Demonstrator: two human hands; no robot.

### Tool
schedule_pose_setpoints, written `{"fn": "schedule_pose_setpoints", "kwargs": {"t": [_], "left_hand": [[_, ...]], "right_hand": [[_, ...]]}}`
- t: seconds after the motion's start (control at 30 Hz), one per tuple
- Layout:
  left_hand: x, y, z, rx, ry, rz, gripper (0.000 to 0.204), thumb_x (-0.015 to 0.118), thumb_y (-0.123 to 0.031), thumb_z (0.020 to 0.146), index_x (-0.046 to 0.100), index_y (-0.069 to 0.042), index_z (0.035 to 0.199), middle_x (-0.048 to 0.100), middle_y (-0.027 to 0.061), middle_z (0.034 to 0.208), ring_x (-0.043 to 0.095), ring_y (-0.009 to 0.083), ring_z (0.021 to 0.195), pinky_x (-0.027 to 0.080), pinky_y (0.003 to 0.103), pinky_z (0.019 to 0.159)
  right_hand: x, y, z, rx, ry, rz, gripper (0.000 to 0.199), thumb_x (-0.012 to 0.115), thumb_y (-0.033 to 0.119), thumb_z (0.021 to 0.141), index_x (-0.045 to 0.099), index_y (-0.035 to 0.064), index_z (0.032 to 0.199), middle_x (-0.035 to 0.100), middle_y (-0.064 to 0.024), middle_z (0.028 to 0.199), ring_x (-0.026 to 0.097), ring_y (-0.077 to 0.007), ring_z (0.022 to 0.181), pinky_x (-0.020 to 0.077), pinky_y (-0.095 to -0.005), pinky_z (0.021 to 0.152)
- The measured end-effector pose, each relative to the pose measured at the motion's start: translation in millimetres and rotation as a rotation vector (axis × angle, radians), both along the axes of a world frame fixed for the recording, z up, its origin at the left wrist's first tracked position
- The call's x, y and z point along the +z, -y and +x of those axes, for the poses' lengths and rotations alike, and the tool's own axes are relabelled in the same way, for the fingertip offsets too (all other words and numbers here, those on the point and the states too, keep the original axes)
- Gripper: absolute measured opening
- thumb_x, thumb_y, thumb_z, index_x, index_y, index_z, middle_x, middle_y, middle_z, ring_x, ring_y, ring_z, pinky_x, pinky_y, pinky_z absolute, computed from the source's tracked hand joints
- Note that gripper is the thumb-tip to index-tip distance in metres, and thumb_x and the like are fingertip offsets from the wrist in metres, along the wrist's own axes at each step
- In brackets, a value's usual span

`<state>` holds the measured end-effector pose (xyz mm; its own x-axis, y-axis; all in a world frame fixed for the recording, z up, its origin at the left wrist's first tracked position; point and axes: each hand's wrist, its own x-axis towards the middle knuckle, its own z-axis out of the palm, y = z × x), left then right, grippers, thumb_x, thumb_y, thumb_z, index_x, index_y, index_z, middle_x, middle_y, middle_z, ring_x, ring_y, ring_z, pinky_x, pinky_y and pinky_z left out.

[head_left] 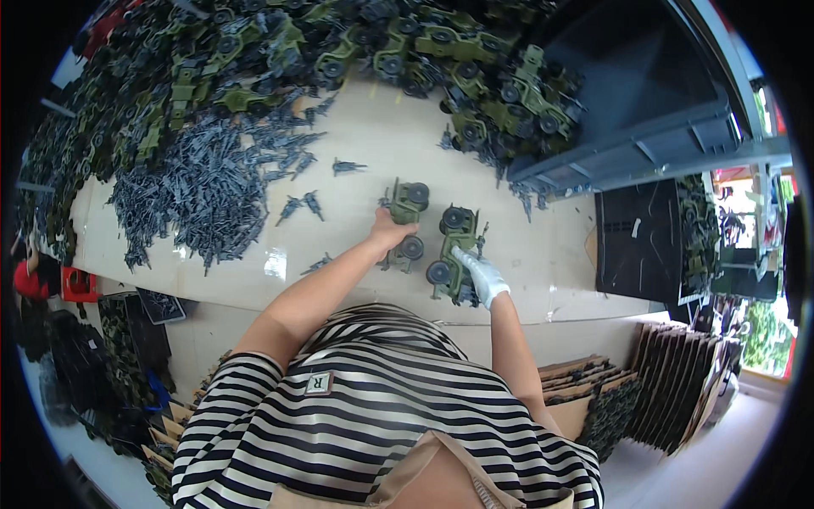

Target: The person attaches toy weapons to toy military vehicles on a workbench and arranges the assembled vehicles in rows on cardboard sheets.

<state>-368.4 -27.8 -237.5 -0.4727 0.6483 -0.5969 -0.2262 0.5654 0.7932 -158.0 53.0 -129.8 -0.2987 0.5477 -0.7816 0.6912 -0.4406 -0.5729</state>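
Note:
Two olive-green toy jeeps lie on their sides near the front of the table, close together with a narrow gap. My bare left hand [392, 229] is closed round the middle of the left toy jeep [407, 208], between its two dark wheels. In a white glove, my right hand [482, 276] grips the right toy jeep [458, 233], its fingers over the body between the wheels. Left of my left hand lie a few loose grey toy guns [312, 204]. The undersides of both jeeps are hidden.
A large heap of grey toy guns [195, 182] covers the table's left. Piled green toy jeeps [229, 51] line the back. A big dark bin [627, 110] stands at back right, with a black tray [638, 242] below it. Cardboard sheets [678, 382] stand at lower right.

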Motion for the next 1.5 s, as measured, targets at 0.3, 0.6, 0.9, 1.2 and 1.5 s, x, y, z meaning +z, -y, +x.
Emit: {"fn": "schedule_pose_setpoints", "kwargs": {"t": [0.3, 0.6, 0.9, 1.2, 1.5], "left_hand": [[-45.7, -46.3, 71.5, -0.466, 0.361, 0.179, 0.058, 0.068, -0.008, 0.084, 0.044, -0.002, 0.137, 0.057, 0.0125, 0.129, 0.054, 0.0223, 0.117, 0.047, 0.038, 0.098], [26.5, 8.5, -121.0, 0.115, -0.301, 0.301, 0.052, 0.069, -0.026, 0.089, 0.051, -0.008, 0.134, 0.059, 0.0065, 0.128, 0.057, 0.0208, 0.115, 0.047, 0.034, 0.098], [-9.1, -11.4, -431.1, 1.111, 0.555, 0.549, 0.087, 0.085, -0.034, 0.075, 0.038, -0.006, 0.141, 0.049, 0.0162, 0.138, 0.05, 0.0295, 0.125, 0.042, 0.048, 0.104], [15.4, -14.9, -425.5, 1.124, 0.299, 0.364, 0.066, 0.075, -0.015, 0.068, 0.048, 0.006, 0.124, 0.061, 0.0137, 0.111, 0.061, 0.0245, 0.1, 0.051, 0.046, 0.08], [86.7, 142.7, -206.2, 0.407, 0.62, 0.647, 0.069, 0.044, 0.003, 0.077, 0.034, 0.0, 0.146, 0.055, 0.0135, 0.132, 0.062, 0.0208, 0.111, 0.053, 0.033, 0.095]], "right_hand": [[-94.6, -53.8, 88.0, 0.402, 0.138, 0.438, 0.07, 0.045, 0.058, 0.094, 0.051, 0.0053, 0.139, 0.047, -0.0226, 0.144, 0.047, -0.0385, 0.13, 0.0363, -0.0395, 0.108], [75.5, -65.9, -79.4, 0.569, 0.491, 0.678, 0.074, 0.055, 0.059, 0.086, 0.06, -0.0042, 0.125, 0.058, -0.0292, 0.127, 0.054, -0.0428, 0.121, 0.0413, -0.0425, 0.104], [72.8, -32.4, -479.1, 0.495, -0.189, 1.073, 0.124, 0.086, 0.055, 0.06, 0.02, 0.0052, 0.152, 0.025, -0.0323, 0.152, 0.038, -0.0456, 0.135, 0.0385, -0.0456, 0.108], [33.5, -57.6, -507.7, 0.225, -0.45, 1.201, 0.063, 0.08, 0.028, 0.074, 0.054, 0.0004, 0.124, 0.063, -0.0158, 0.114, 0.061, -0.026, 0.101, 0.0495, -0.0382, 0.085], [8.1, 1.5, -226.3, -0.263, -1.14, -0.251, 0.049, 0.065, 0.016, 0.088, 0.047, 0.0029, 0.132, 0.061, -0.0138, 0.121, 0.062, -0.026, 0.109, 0.0545, -0.0387, 0.092]]}}
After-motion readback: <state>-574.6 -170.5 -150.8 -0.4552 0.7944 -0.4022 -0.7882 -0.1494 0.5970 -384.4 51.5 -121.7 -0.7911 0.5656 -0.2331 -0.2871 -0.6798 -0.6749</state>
